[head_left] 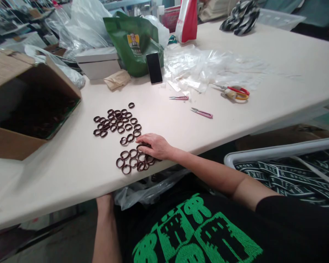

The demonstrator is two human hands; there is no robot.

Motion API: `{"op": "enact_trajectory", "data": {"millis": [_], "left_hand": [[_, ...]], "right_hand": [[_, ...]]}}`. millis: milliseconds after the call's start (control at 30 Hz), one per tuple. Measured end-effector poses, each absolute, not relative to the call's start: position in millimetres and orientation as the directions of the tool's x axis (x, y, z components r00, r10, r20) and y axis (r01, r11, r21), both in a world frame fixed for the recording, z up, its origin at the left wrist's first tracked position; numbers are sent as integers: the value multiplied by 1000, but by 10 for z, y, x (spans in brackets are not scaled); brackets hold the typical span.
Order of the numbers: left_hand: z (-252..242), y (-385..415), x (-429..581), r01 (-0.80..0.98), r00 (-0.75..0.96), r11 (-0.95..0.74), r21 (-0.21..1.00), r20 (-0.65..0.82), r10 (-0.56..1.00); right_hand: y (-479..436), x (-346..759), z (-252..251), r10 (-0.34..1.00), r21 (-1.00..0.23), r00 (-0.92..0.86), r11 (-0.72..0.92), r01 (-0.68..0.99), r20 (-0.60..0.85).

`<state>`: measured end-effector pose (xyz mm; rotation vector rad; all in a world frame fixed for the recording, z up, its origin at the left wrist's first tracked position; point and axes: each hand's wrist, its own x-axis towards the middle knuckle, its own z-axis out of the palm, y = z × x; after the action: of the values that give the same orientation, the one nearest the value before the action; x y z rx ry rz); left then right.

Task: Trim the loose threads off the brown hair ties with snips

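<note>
Many dark brown rings [117, 122] lie scattered on the cream table [181, 124], in one group further in and another group [131, 160] at the near edge. My right hand [155, 145] rests palm down on the rings at the near edge, fingers curled over a few of them. My left forearm [105, 219] reaches under the table edge; the hand itself is hidden below the tabletop, beside a clear plastic bag [145, 190] that hangs there.
An open cardboard box [30, 106] with dark rings inside stands at the left. Behind are a white box [98, 64], a green bag [133, 42], a black phone [154, 68], clear plastic bags [203, 67], two pink snips [202, 113], scissors [235, 93]. A bin of printed bands [290, 171] stands at the right.
</note>
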<state>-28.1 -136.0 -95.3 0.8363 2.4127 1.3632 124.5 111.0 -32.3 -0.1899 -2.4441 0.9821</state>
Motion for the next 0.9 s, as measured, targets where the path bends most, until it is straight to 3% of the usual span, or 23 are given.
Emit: {"op": "enact_trajectory", "data": {"millis": [267,700,800,900], "left_hand": [[-817,-1347,-149,103,-872,343,933,-81,483],[-929,-1501,-190,-72,-926,238,969,-153,345],[-876,-1495,-169,-29,-893,357,934,-185,410],[-712,-1385,-199,82,-865,477,875,-175,470]], "right_hand": [[825,1483,-279,195,-674,-877,717,-178,439],[381,1824,-443,-44,-491,-813,777,-393,580],[370,1735,-385,-63,-483,-792,762,-431,608],[383,1478,-269,-24,-473,-811,803,-364,584]]}}
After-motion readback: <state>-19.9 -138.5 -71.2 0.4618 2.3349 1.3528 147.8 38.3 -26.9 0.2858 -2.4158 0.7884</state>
